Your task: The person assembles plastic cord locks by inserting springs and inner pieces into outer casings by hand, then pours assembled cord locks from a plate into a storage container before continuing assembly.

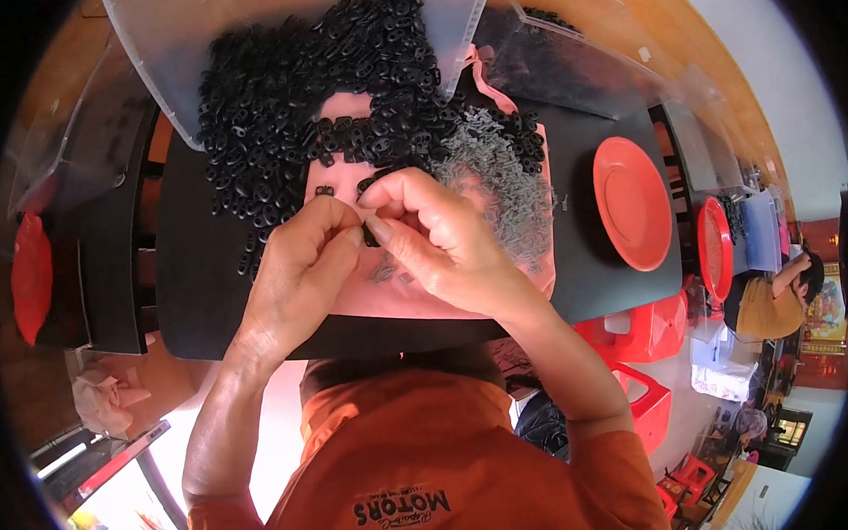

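Note:
My left hand [298, 260] and my right hand [446, 241] meet over a pink cloth [388, 299] on the dark table. Both are closed, thumb against fingers, around a small black plastic piece [369, 236] that is mostly hidden between the fingertips. Another black piece [369, 184] shows beside my right index finger. Just beyond my left knuckles lies a single black piece with holes [324, 190]. A large heap of small oval black pieces [333, 72] spreads over the far side, and a pile of thin grey pins [501, 183] lies right of my right hand.
The heap of black pieces spills from a tipped translucent bin [161, 78]. An orange-red plastic basin [633, 204] sits on the dark table [574, 292] at the right. Red stools [641, 332] stand beyond it. Farther right is another person [771, 304].

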The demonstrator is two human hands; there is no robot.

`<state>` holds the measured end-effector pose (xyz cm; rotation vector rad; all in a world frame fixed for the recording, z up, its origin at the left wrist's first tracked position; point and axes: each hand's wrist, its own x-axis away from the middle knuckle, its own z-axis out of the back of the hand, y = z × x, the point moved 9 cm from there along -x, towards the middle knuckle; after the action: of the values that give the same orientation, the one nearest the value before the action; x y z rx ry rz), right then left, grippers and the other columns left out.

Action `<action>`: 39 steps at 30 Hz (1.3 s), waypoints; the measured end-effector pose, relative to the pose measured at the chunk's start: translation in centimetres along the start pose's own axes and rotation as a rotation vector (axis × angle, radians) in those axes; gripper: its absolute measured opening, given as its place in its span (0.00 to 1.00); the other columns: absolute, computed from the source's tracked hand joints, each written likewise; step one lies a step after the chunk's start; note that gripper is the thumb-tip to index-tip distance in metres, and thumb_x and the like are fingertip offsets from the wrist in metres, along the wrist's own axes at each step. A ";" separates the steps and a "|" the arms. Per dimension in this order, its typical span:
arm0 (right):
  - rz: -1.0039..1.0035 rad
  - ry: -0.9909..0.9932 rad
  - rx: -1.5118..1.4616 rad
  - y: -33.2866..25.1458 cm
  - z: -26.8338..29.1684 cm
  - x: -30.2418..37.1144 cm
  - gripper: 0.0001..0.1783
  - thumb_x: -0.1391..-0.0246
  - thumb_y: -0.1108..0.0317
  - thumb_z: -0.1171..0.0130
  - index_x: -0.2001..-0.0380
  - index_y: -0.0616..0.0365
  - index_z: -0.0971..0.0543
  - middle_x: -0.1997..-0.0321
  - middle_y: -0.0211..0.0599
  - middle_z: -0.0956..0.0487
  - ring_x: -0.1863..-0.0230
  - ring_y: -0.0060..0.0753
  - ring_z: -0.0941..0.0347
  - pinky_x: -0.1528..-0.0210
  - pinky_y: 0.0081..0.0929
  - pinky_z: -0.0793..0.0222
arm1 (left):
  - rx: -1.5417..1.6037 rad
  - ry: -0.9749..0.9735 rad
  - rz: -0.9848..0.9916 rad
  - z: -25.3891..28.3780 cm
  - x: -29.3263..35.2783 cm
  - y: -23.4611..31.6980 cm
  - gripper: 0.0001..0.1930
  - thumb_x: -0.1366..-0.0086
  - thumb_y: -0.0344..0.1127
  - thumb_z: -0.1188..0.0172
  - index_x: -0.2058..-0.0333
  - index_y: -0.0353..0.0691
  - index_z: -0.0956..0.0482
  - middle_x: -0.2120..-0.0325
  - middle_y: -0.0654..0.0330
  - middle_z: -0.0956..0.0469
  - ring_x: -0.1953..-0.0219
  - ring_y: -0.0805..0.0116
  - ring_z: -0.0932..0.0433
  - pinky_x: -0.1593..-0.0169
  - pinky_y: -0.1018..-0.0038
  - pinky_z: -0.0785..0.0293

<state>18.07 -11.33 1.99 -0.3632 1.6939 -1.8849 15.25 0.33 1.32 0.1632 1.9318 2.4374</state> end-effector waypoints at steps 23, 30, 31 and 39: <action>0.023 0.028 0.064 -1.5 0.3 -0.7 0.06 0.41 0.78 0.48 0.60 0.61 0.30 0.68 0.32 0.26 0.66 0.19 0.29 0.63 0.19 0.31 | 0.207 -0.059 0.170 -0.3 0.0 -0.9 0.05 0.39 0.30 0.45 0.71 0.34 0.26 0.79 0.69 0.29 0.76 0.85 0.36 0.75 0.83 0.39; -0.005 0.024 0.100 -1.1 -0.1 -0.6 0.07 0.42 0.77 0.46 0.59 0.61 0.29 0.68 0.31 0.26 0.67 0.18 0.30 0.65 0.18 0.32 | 0.247 -0.064 0.220 0.0 0.4 -1.3 0.06 0.39 0.31 0.44 0.71 0.34 0.26 0.79 0.70 0.29 0.77 0.86 0.36 0.77 0.84 0.39; 0.001 0.040 0.072 -1.1 -0.1 -0.6 0.07 0.42 0.77 0.46 0.60 0.61 0.29 0.69 0.31 0.26 0.67 0.17 0.30 0.65 0.17 0.32 | 0.211 -0.054 0.202 0.1 0.3 -1.0 0.06 0.38 0.31 0.44 0.71 0.34 0.26 0.79 0.70 0.29 0.77 0.86 0.37 0.77 0.84 0.40; 0.015 0.062 0.024 -0.8 0.1 -0.9 0.06 0.41 0.76 0.46 0.60 0.61 0.28 0.69 0.27 0.27 0.69 0.13 0.34 0.68 0.14 0.35 | 0.176 -0.027 0.127 0.7 0.2 -1.3 0.05 0.38 0.31 0.45 0.69 0.34 0.25 0.79 0.70 0.30 0.76 0.86 0.35 0.77 0.84 0.37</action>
<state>18.64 -10.83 2.93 -0.2839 1.7081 -1.9222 15.07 1.35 0.23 0.3308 2.1868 2.3207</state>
